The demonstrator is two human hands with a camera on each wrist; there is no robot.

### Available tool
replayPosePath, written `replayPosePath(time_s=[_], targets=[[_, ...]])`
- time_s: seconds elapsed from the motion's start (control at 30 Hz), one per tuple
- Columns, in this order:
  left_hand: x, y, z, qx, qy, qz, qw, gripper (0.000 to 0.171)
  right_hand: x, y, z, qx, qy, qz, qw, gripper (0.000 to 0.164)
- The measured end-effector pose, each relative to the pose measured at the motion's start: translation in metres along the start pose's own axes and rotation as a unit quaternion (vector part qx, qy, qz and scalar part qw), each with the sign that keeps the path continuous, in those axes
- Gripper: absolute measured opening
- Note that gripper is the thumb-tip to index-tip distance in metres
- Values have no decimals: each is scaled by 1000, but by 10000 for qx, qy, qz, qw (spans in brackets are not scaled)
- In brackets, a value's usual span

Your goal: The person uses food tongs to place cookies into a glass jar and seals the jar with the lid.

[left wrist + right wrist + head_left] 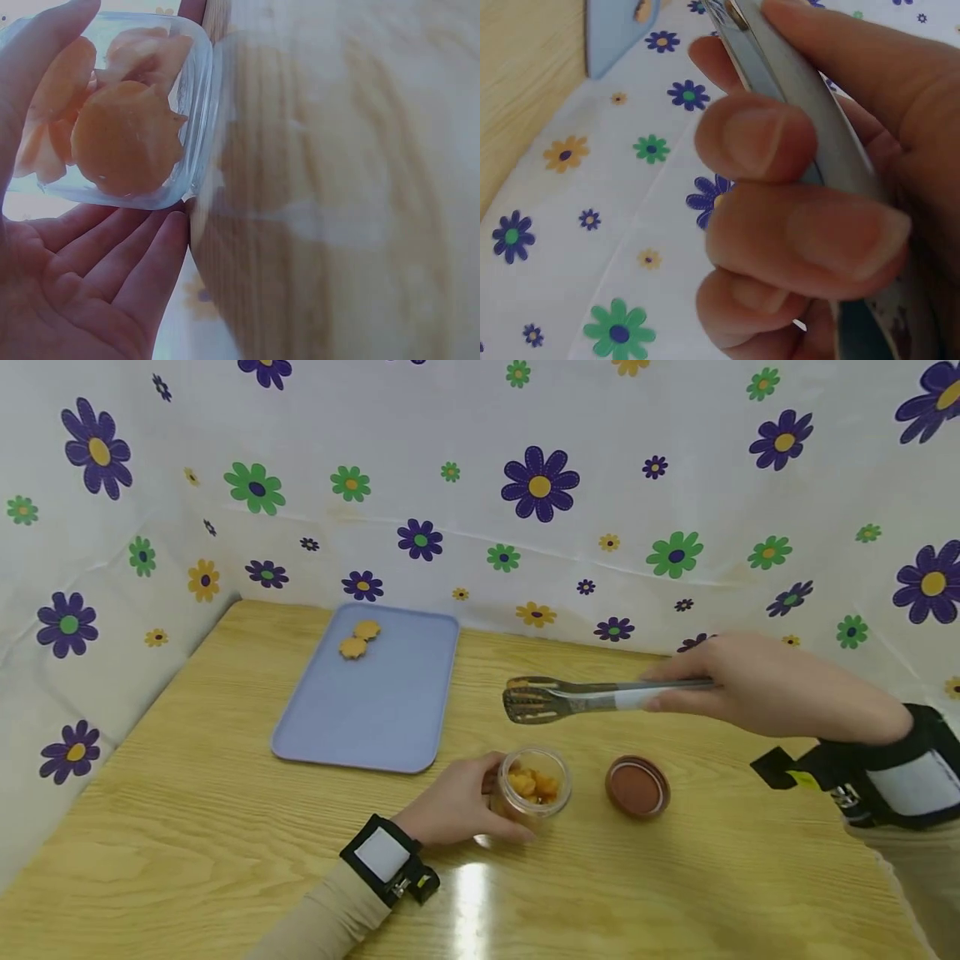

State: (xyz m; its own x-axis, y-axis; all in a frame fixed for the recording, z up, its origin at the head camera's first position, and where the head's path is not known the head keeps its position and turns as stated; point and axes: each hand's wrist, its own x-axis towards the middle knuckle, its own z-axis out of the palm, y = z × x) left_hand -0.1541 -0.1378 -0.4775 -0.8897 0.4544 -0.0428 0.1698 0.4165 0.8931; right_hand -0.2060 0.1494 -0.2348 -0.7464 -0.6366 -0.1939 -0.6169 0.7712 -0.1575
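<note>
My left hand (467,802) grips a clear jar (553,802) from its left side, thumb in front. Inside the jar lie several orange, scallop-edged crackers (127,139), seen through its wall in the left wrist view. Above and to the right, my right hand (765,685) holds metal tongs (592,696) by their handles, fingers curled round them in the right wrist view. The slotted tong heads point left, over the table behind the jar. An orange-brown patch shows at them; whether it is a cracker is too small to tell.
A blue tray (375,718) lies at the back left, with two crackers (353,648) near its far left corner. Right of the jar, a reddish-brown round lid (637,787) rests on the wooden table (187,827). A flower-patterned cloth (450,502) hangs behind.
</note>
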Motion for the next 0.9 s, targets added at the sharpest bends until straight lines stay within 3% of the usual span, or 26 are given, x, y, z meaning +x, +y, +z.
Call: replayPosePath(time_s=[0.3,0.43,0.57,0.9], targets=[[-1,1,-1,120,52,-61,9999,96,-27,13,24,21,-205,-247,9995,33],[-1,2,1,82,56,-9,10000,95,-29,12,29,100,-209,-502,9985,35],[-1,3,1,77,62,-25,9999,94,-28,13,31,193,-435,-411,9980,36],[-1,2,1,136,90,3,9999,93,-24,15,34,202,-561,-350,9976,37]])
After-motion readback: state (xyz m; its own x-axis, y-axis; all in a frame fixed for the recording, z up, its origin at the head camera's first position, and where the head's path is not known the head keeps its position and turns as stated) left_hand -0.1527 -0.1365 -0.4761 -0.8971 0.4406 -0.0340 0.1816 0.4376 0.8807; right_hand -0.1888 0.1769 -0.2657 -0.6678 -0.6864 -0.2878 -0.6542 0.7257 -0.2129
